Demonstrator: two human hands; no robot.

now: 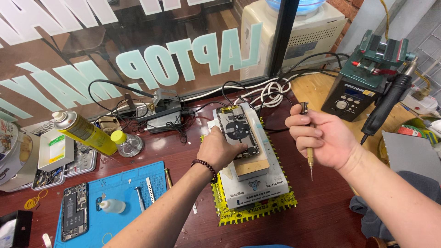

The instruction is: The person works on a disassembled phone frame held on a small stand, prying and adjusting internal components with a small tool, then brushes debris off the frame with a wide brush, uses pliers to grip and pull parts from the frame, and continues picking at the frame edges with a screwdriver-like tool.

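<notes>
the dark red tabletop point(321, 216) carries a grey heating platform point(257, 181) on a yellow-edged mat point(225, 213), near the middle of the far edge. on that platform, toward its far end, lies an opened phone point(236, 131), back up with its inner parts showing. toward the left near corner sits a blue work mat point(124, 193) with a second opened phone point(75, 211) at its left edge.

the left hand point(220, 149) is curled over the left side of the phone, fingers pressing its edge; the forearm runs in from the near edge, a bead bracelet point(205, 166) at the wrist. the right hand point(321, 138) is raised above the tabletop, right of the platform and clear of the phone, closed in a fist around a slim screwdriver point(310, 158), tip pointing down.

to do this well, i judge the left hand should pin the phone flat, and the driver should come down upright, seated squarely before any turning.
</notes>
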